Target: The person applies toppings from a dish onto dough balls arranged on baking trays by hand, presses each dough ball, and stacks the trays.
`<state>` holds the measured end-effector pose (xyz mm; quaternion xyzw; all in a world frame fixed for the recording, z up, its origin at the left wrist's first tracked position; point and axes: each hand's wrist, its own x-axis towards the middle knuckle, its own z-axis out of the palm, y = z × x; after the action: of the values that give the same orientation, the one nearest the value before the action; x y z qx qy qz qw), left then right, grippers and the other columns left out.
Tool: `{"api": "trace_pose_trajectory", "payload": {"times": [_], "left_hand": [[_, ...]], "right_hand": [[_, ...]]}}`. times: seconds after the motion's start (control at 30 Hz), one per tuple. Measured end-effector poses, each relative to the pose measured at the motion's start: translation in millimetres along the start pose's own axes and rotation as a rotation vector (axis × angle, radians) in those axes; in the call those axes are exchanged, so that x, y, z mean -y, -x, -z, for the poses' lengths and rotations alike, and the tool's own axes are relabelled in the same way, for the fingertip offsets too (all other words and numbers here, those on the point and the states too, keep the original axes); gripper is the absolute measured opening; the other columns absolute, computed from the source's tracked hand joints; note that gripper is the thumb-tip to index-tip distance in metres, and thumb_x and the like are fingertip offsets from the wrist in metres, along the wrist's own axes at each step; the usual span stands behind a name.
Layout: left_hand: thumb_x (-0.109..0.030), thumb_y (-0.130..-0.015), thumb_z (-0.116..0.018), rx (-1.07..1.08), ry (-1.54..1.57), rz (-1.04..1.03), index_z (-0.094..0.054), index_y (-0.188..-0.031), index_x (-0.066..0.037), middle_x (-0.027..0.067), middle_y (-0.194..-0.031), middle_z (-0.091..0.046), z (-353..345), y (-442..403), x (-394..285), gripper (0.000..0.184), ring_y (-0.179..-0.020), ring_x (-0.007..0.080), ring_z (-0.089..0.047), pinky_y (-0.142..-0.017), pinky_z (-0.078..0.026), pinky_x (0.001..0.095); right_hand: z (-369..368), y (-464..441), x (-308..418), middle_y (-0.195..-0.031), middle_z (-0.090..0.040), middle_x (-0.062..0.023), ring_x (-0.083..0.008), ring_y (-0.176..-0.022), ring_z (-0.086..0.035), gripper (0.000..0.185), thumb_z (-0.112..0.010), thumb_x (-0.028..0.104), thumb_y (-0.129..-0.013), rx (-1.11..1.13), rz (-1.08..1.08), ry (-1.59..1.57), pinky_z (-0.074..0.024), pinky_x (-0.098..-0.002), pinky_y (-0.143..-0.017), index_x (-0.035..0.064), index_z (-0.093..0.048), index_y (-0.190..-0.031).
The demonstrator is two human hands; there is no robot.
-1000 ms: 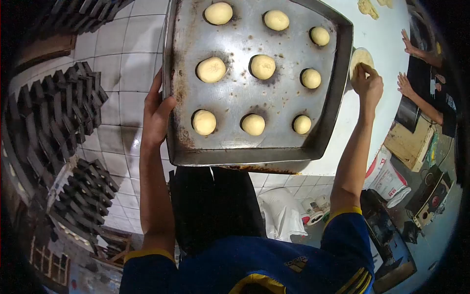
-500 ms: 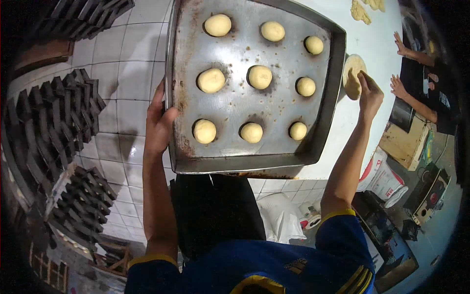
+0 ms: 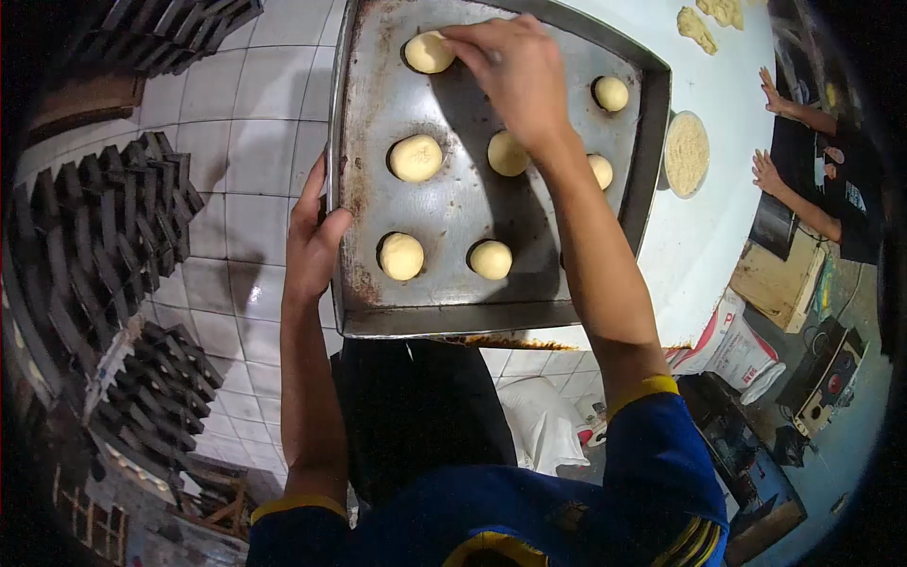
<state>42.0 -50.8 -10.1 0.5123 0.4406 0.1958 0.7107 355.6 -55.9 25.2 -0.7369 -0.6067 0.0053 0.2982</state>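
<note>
A worn metal baking tray (image 3: 444, 213) with raised sides carries rows of round, pale dough balls, such as the middle-left ball (image 3: 416, 158) with specks on top. My left hand (image 3: 314, 241) grips the tray's left rim, thumb inside and fingers outside. My right hand (image 3: 515, 80) is over the tray's far side, thumb and fingertips pinched together at the far-left dough ball (image 3: 429, 53). Whatever lies between those fingertips is too small to make out. Right of the tray, a round dish (image 3: 687, 154) holds beige crumbs. My right hand and forearm hide some balls.
The tray lies on a white table (image 3: 723, 94) with dough pieces (image 3: 697, 30) at the far right. Another person's hands (image 3: 770, 172) rest at the table's right edge. Dark stacked racks or tins (image 3: 113, 213) stand left. Sacks (image 3: 742, 345) sit below on the right.
My right hand has moved left from the crumb dish to the far-left dough ball. The tray has shifted slightly rightward in view, with my left hand still on its rim.
</note>
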Motion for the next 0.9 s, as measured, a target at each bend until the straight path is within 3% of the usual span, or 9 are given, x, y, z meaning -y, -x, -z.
{"api": "trace_pose_trajectory", "payload": {"times": [0.07, 0.2, 0.3, 0.4, 0.53, 0.7, 0.77, 0.83, 0.9], "left_hand": [[0.000, -0.086, -0.051, 0.018, 0.008, 0.002, -0.040, -0.163, 0.003, 0.0129, -0.143, -0.063, 0.8, -2.9, 1.2, 0.077, -0.129, 0.0189, -0.060, -0.112, -0.046, 0.0316], [0.002, -0.088, -0.050, 0.061, 0.078, 0.013, -0.037, -0.164, 0.005, 0.0137, -0.138, -0.065, -1.2, -0.6, -8.0, 0.076, -0.122, 0.0174, -0.064, -0.107, -0.049, 0.0305], [0.002, -0.089, -0.050, 0.067, 0.085, 0.000, -0.037, -0.164, 0.004, 0.0127, -0.135, -0.066, 0.3, -1.2, -3.5, 0.076, -0.118, 0.0162, -0.065, -0.104, -0.050, 0.0293], [0.001, -0.090, -0.051, 0.050, 0.093, -0.026, -0.038, -0.164, 0.005, 0.0129, -0.135, -0.066, -1.3, -0.5, -3.5, 0.075, -0.119, 0.0168, -0.064, -0.105, -0.049, 0.0298], [0.001, -0.089, -0.051, 0.062, 0.052, -0.030, -0.039, -0.163, 0.004, 0.0134, -0.137, -0.065, 2.9, -3.3, 2.1, 0.076, -0.121, 0.0179, -0.064, -0.106, -0.049, 0.0305], [-0.008, -0.086, -0.056, 0.070, 0.066, -0.038, -0.039, -0.163, 0.004, 0.0148, -0.147, -0.061, -0.6, -0.4, -4.0, 0.080, -0.132, 0.0225, -0.060, -0.115, -0.045, 0.0365], [-0.011, -0.086, -0.058, 0.074, 0.072, -0.029, -0.039, -0.163, 0.004, 0.0152, -0.149, -0.060, 0.5, -1.3, -0.7, 0.081, -0.134, 0.0234, -0.059, -0.116, -0.045, 0.0379], [-0.014, -0.086, -0.061, 0.077, 0.081, -0.014, -0.039, -0.163, 0.003, 0.0156, -0.151, -0.058, 2.8, -0.9, 6.3, 0.082, -0.136, 0.0242, -0.057, -0.117, -0.044, 0.0393], [-0.017, -0.089, -0.064, 0.023, -0.009, -0.040, -0.039, -0.164, 0.003, 0.0162, -0.154, -0.056, 4.6, -0.3, 12.4, 0.082, -0.137, 0.0248, -0.057, -0.117, -0.044, 0.0390]], "right_hand": [[-12.5, -6.1, -0.4, -0.094, -0.080, -0.0011, -0.0279, -0.085, -0.067, 0.019, -0.080, 0.026, -0.090, -0.002, 0.218, 0.103, -0.0534, -0.0384, -0.079, 0.0150, -0.085, -0.105], [-22.0, 5.1, 1.3, -0.099, -0.077, 0.0029, -0.0238, -0.093, -0.066, 0.023, -0.077, 0.025, -0.092, 0.060, 0.270, 0.318, -0.0514, -0.0379, -0.082, 0.0178, -0.083, -0.113], [-21.8, 20.3, 10.1, -0.123, -0.074, 0.0033, -0.0225, -0.109, -0.064, 0.033, -0.065, 0.034, -0.102, 0.170, 0.240, 0.366, -0.0480, -0.0396, -0.089, 0.0194, -0.076, -0.130], [-20.3, 36.3, 20.1, -0.143, -0.064, -0.0029, -0.0267, -0.115, -0.059, 0.054, -0.062, 0.045, -0.103, 0.170, 0.224, 0.334, -0.0454, -0.0430, -0.095, 0.0126, -0.063, -0.147], [-10.6, 31.3, 19.5, -0.148, -0.062, -0.0055, -0.0298, -0.125, -0.058, 0.060, -0.059, 0.049, -0.105, 0.179, 0.080, 0.191, -0.0443, -0.0474, -0.105, 0.0094, -0.060, -0.149], [-26.9, 36.1, 11.3, -0.162, -0.053, -0.0094, -0.0325, -0.151, -0.044, 0.065, -0.054, 0.053, -0.107, 0.189, 0.188, 0.194, -0.0302, -0.0573, -0.125, 0.0071, -0.055, -0.153], [-11.8, 32.1, 0.7, -0.156, -0.059, -0.0130, -0.0357, -0.145, -0.051, 0.060, -0.057, 0.047, -0.108, 0.130, 0.191, 0.192, -0.0361, -0.0558, -0.121, 0.0061, -0.057, -0.152], [34.6, 26.7, -13.5, -0.145, -0.067, -0.0165, -0.0374, -0.135, -0.060, 0.053, -0.063, 0.039, -0.107, -0.059, 0.001, -0.152, -0.0438, -0.0506, -0.115, 0.0050, -0.062, -0.147], [89.7, 43.2, -53.8, -0.133, -0.073, -0.0189, -0.0378, -0.121, -0.069, 0.045, -0.069, 0.034, -0.104, -0.178, -0.232, -0.047, -0.0528, -0.0472, -0.104, 0.0035, -0.070, -0.137]]}}
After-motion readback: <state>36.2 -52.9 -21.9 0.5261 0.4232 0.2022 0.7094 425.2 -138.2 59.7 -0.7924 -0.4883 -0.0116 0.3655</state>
